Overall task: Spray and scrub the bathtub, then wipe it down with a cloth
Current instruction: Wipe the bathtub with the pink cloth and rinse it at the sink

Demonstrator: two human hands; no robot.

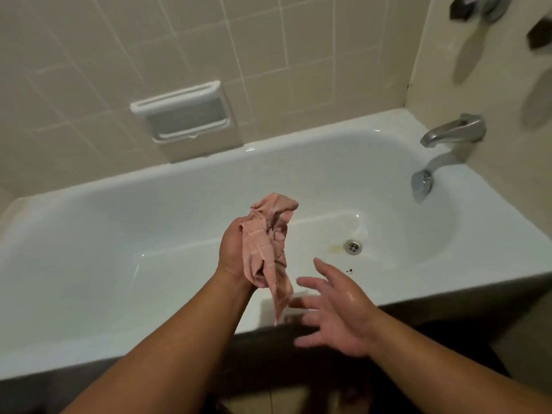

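A white bathtub (119,204) fills the view, its drain (352,247) right of centre with a yellowish stain beside it. My left hand (231,252) holds a crumpled pink cloth (268,243) above the tub's middle; one end of the cloth hangs down toward the near rim. My right hand (331,309) hovers just right of the cloth over the near rim, wet, with its fingers spread and holding nothing.
A metal spout (454,130) and an overflow plate (421,183) sit at the tub's right end, with tap handles (478,7) higher on that wall. A recessed soap holder (185,115) is set in the tiled back wall. A few dark specks (349,271) lie near the drain.
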